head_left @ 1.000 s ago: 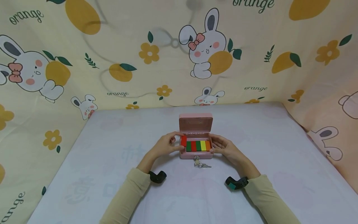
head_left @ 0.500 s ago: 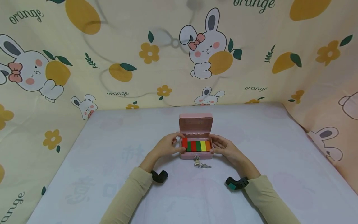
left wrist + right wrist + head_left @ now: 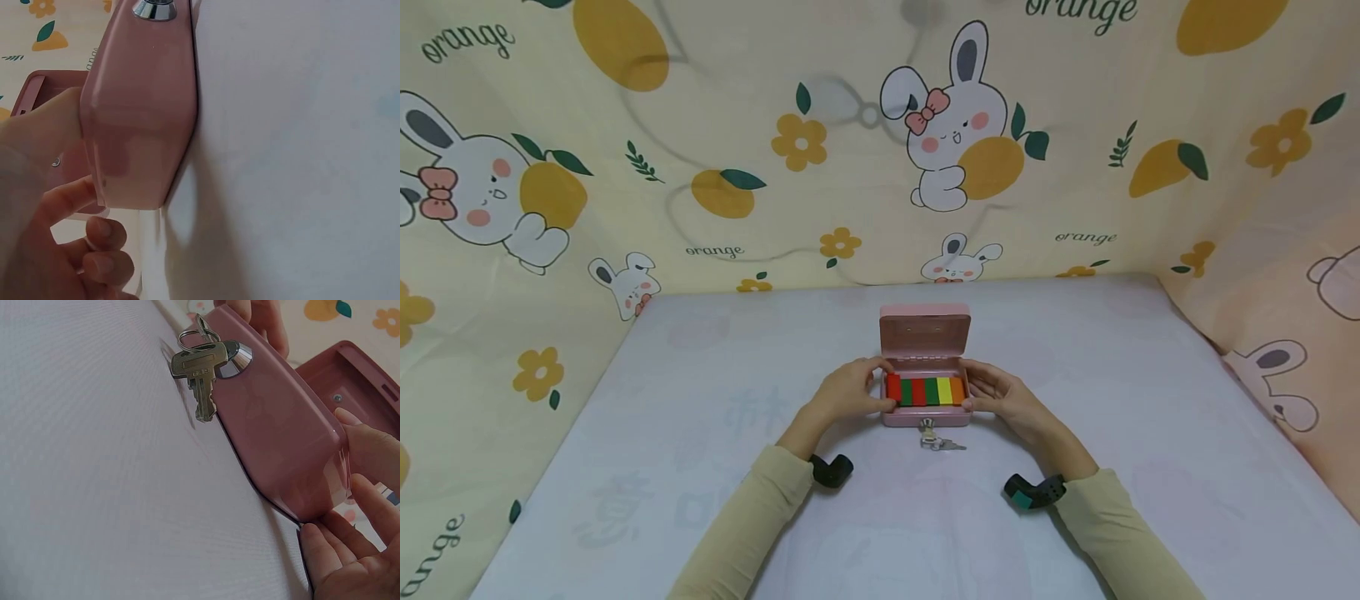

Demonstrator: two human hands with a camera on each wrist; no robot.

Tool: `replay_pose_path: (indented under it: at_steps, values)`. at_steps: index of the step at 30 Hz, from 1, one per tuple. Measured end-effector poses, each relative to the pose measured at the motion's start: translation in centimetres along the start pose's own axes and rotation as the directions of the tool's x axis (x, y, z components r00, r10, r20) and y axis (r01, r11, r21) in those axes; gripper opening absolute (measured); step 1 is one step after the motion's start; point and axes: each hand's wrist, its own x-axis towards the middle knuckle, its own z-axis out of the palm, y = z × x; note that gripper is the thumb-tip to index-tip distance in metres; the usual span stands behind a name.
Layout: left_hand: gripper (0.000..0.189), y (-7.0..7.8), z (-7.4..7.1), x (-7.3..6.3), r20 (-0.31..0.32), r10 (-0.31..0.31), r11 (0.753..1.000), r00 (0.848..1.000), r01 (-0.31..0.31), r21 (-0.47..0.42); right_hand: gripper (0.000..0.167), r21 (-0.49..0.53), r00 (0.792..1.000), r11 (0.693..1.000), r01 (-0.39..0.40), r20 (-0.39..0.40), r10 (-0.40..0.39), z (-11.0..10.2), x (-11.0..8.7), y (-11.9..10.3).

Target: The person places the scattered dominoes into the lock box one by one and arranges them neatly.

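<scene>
A small pink cash box (image 3: pixel 904 419) stands on the table with its lid (image 3: pixel 925 335) raised. Inside is a row of coloured blocks, among them green, yellow (image 3: pixel 945 391) and orange ones. At the row's left end, my left hand (image 3: pixel 848 390) pinches a red block (image 3: pixel 892 388) between thumb and index finger; the box wall (image 3: pixel 137 119) hides this block in the left wrist view. My right hand (image 3: pixel 1006 393) grips the box's right end, thumb over the rim and fingers along the side wall, as the right wrist view of the hand (image 3: pixel 356 544) shows.
Two keys (image 3: pixel 201 378) on a ring hang from the lock (image 3: pixel 236 359) at the box front. A white cloth (image 3: pixel 895 517) covers the table. Behind it rises a patterned curtain (image 3: pixel 737 125) with rabbits and oranges. Each wrist wears a black camera (image 3: pixel 832 472).
The red block in my left hand has shifted right and come down, now level with the row in the box. My left hand moved slightly with it; the right stayed put.
</scene>
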Motion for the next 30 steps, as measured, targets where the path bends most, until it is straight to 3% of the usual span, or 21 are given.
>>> replay_pose_path:
  at_steps: [8, 30]
  values:
    - [0.044, 0.4, 0.1, 0.3, 0.033, -0.056, 0.993, 0.998, 0.052, 0.11, 0.069, -0.014, 1.0, 1.0, -0.009, -0.012, 0.009, 0.1, 0.0, 0.0]
    - [0.047, 1.6, -0.3, 0.8, 0.076, -0.16, 0.968, 0.984, 0.141, 0.21, 0.068, -0.055, 0.999, 0.998, -0.033, -0.038, 0.03, 0.0, 0.1, -0.1]
